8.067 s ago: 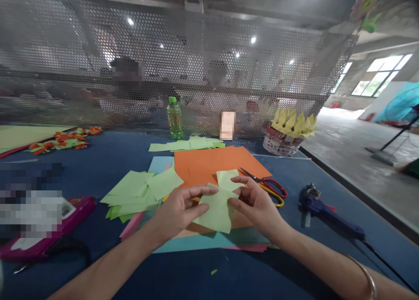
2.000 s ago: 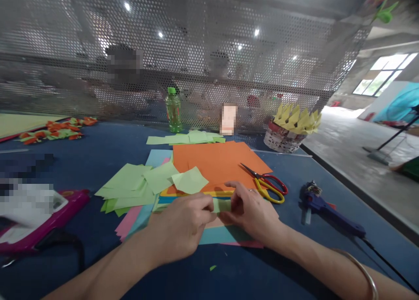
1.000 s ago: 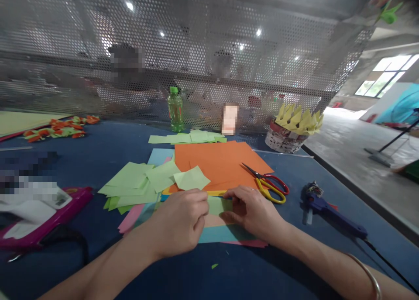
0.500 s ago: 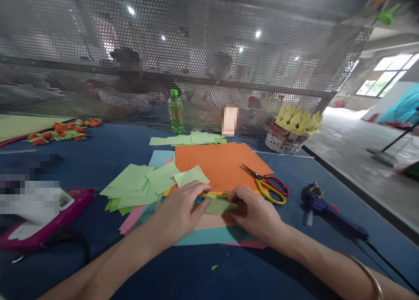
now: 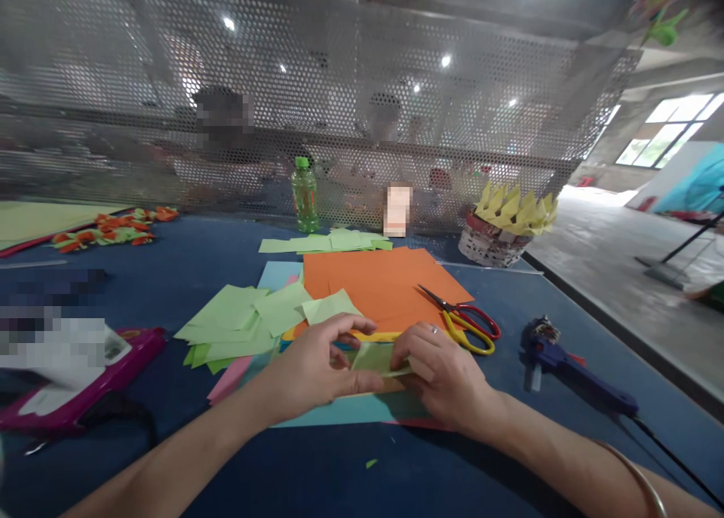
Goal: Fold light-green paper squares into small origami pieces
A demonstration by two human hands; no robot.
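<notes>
Between my hands is a small piece of light green paper (image 5: 372, 358), held over a stack of coloured sheets. My right hand (image 5: 446, 371) pinches its right end with curled fingers. My left hand (image 5: 314, 367) is at the left end, thumb stretched out along the near edge and fingers apart from it. Under the hands lie orange paper (image 5: 367, 280) and blue paper (image 5: 362, 411). Light green paper squares (image 5: 226, 311) are piled to the left of the stack. Scissors (image 5: 449, 307) with red and yellow handles rest on the orange paper, just beyond my right hand.
A blue glue gun (image 5: 591, 381) with a cord lies at right. Behind stand a green-capped bottle (image 5: 305, 197), green paper strips (image 5: 322, 243) and a basket with yellow paper points (image 5: 492, 239). At left is a magenta device (image 5: 144, 344). A perforated metal screen (image 5: 339, 73) closes the back.
My left thumb and fingers have spread apart, and the thumb now reaches further right along the paper. My right fingers have curled further over the paper's right end.
</notes>
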